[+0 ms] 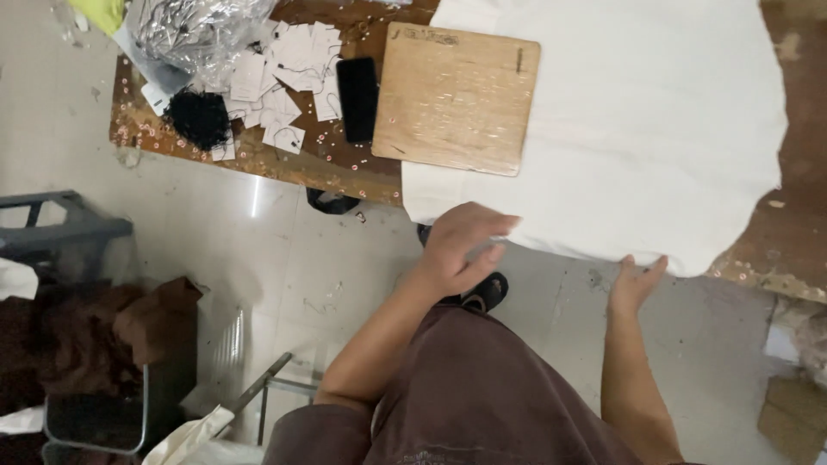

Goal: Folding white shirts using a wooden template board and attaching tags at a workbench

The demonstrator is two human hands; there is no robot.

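The white cloth [620, 129] lies at 12 o'clock from both hands; the left hand [461, 245] rests open on its near edge, the right hand [636, 280] grips the edge.

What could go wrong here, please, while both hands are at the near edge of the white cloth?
The white cloth overhangs the worn table, where the left hand and right hand meet it; a pull might slide it off. The wooden board rests partly on the cloth and could shift with it, perhaps nudging the black phone beside it.
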